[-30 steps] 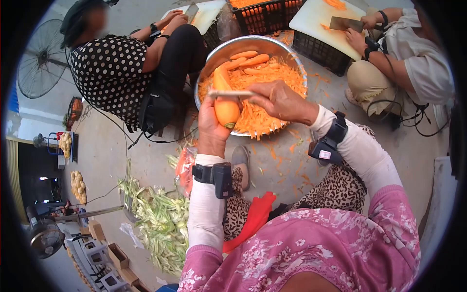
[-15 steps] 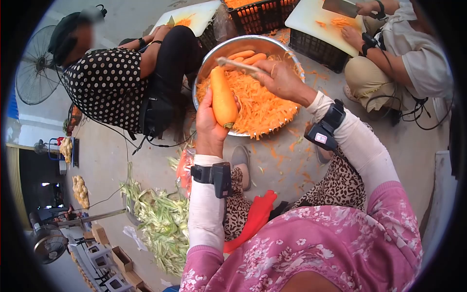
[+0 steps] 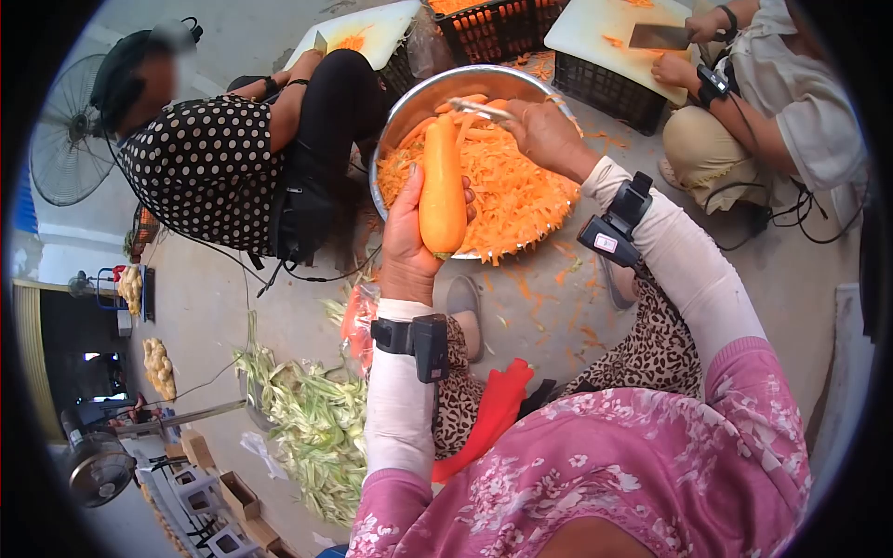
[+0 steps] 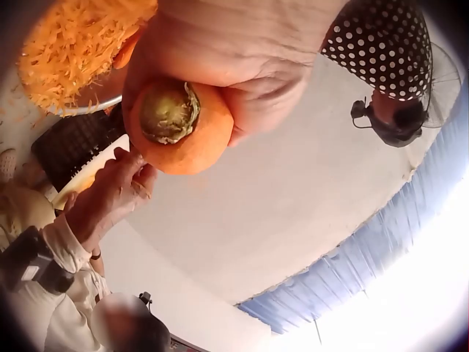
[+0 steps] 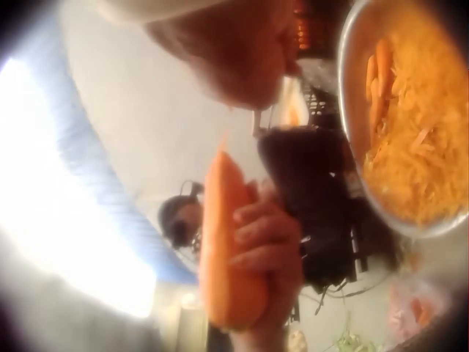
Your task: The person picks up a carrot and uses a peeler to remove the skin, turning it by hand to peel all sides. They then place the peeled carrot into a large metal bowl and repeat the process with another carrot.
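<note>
A large peeled carrot [image 3: 442, 191] stands nearly upright in my left hand [image 3: 406, 232], whose fingers wrap round its lower half. In the left wrist view its greenish-brown stem end [image 4: 170, 111] faces the camera. My right hand [image 3: 547, 138] grips a slim, light-coloured peeler [image 3: 479, 109], held near the carrot's top end. The right wrist view is blurred and mostly hides this tool. Beneath both hands sits a round metal basin [image 3: 398, 128] heaped with orange carrot strips [image 3: 526, 200]. Several whole carrots [image 5: 381, 73] lie on the strips along one side.
Two other people sit across from me at white cutting boards [image 3: 605, 56] on black crates [image 3: 609, 93]; one holds a cleaver [image 3: 659, 36]. A crate of carrots [image 3: 502, 33] stands behind the basin. Corn husks [image 3: 312, 423] and a plastic bag [image 3: 358, 321] lie at left.
The peeler first lay across the carrot near its lower end, then lifted away to the upper right. It is now close to the carrot's top. The carrot has shifted slightly right.
</note>
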Demonstrator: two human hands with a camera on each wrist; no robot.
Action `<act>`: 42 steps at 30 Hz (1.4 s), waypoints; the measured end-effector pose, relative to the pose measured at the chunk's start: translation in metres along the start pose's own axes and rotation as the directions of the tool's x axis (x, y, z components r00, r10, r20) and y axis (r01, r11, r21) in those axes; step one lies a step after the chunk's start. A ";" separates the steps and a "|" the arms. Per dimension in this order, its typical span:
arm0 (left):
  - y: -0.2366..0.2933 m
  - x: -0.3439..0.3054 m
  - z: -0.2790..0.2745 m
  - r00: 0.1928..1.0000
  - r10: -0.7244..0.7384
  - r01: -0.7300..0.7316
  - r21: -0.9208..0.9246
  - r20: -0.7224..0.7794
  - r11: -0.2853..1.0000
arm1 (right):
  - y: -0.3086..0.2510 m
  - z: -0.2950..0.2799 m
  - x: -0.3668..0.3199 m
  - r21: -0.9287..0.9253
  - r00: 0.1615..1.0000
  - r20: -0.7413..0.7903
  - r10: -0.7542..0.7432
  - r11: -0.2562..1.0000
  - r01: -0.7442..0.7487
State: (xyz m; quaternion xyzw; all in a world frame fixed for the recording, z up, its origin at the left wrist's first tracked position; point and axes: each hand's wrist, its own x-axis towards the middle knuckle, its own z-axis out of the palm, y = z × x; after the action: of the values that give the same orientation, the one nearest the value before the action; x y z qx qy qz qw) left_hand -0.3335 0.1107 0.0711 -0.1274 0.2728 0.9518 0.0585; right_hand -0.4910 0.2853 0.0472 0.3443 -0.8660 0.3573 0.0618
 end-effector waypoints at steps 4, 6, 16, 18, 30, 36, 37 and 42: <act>0.002 0.000 0.000 0.995 0.075 -0.074 0.013 -0.072 0.997 | -0.010 -0.008 -0.002 0.123 0.999 -0.030 0.031 0.992 -0.028; 0.002 0.000 -0.001 0.993 0.095 -0.095 0.000 -0.074 0.995 | -0.021 -0.011 -0.011 0.408 0.997 -0.029 -0.072 0.910 0.077; 0.002 0.003 -0.014 0.981 0.131 -0.135 -0.019 -0.146 0.991 | -0.041 -0.011 -0.032 0.361 0.962 0.088 -0.257 0.909 0.209; -0.002 0.006 -0.010 0.984 0.104 -0.106 -0.005 -0.147 0.994 | -0.029 -0.008 -0.018 0.214 0.971 -0.071 -0.230 0.947 0.240; 0.003 0.005 -0.015 0.991 0.093 -0.095 -0.023 -0.094 0.995 | -0.042 -0.020 -0.023 0.419 0.986 0.021 -0.168 0.896 0.144; 0.001 0.001 -0.004 0.986 0.067 -0.084 -0.107 -0.150 0.991 | -0.057 -0.021 -0.044 0.449 0.943 0.186 -0.277 0.878 0.169; 0.001 0.002 -0.009 0.998 0.035 -0.044 -0.152 -0.060 0.987 | -0.048 -0.014 -0.039 0.449 0.943 0.189 -0.274 0.878 0.166; -0.001 0.011 -0.010 1.000 -0.028 0.029 -0.260 0.010 0.965 | -0.027 0.004 -0.014 0.220 0.988 0.015 -0.152 0.965 0.145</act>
State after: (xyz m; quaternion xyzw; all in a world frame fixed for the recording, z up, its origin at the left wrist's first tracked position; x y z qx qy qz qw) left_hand -0.3415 0.1062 0.0595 -0.1349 0.1437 0.9788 0.0558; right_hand -0.4622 0.2768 0.0555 0.4187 -0.7940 0.4392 0.0365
